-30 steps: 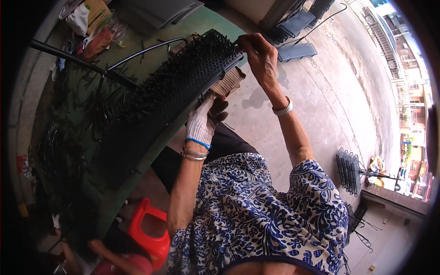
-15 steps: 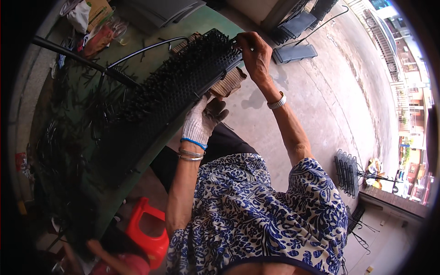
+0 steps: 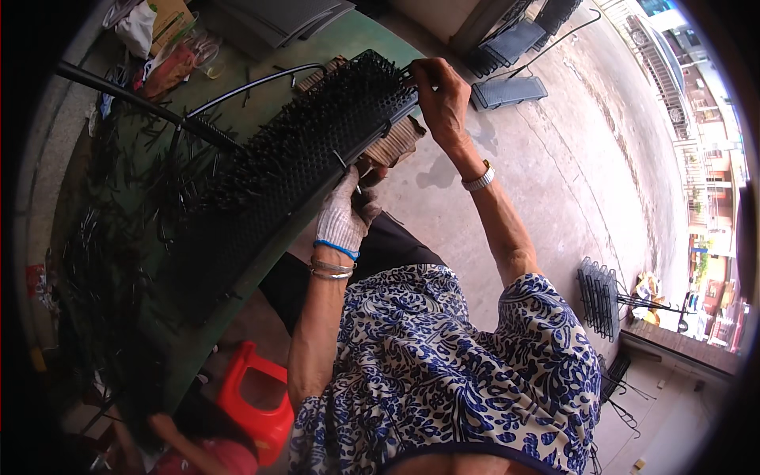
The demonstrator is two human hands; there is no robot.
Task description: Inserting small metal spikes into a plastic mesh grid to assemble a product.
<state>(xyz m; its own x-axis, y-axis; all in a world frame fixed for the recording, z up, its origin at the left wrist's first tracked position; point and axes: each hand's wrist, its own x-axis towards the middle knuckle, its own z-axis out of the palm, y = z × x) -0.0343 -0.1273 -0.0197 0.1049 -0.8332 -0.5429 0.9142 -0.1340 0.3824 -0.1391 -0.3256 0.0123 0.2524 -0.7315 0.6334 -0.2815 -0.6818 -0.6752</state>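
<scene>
A long black perforated panel (image 3: 344,136) lies slanted along the table's right edge. Dense black bristle-like pieces (image 3: 317,107) stand up from its far side. At the panel's far right corner, my bare right hand (image 3: 445,99) is closed in a pinch; its fingertips hide what they grip. My left hand (image 3: 347,210), in a white glove with dark fingertips, is beneath the panel's near edge with its fingers curled. Something small and pale shows between those fingers, too unclear to name. Corrugated cardboard (image 3: 393,144) sticks out under the panel, between my hands.
The green table (image 3: 380,41) bears scattered black strips, a black rod (image 3: 119,93), grey sheets (image 3: 273,20) and a clear plastic bag (image 3: 178,63). A red stool (image 3: 269,423) stands lower left, near another person's arm (image 3: 186,447). Black racks (image 3: 511,93) lie on the floor at right.
My left hand's fingers have curled inward under the panel's edge, and the glove has turned slightly. My right hand stays at the corner, shifted very little.
</scene>
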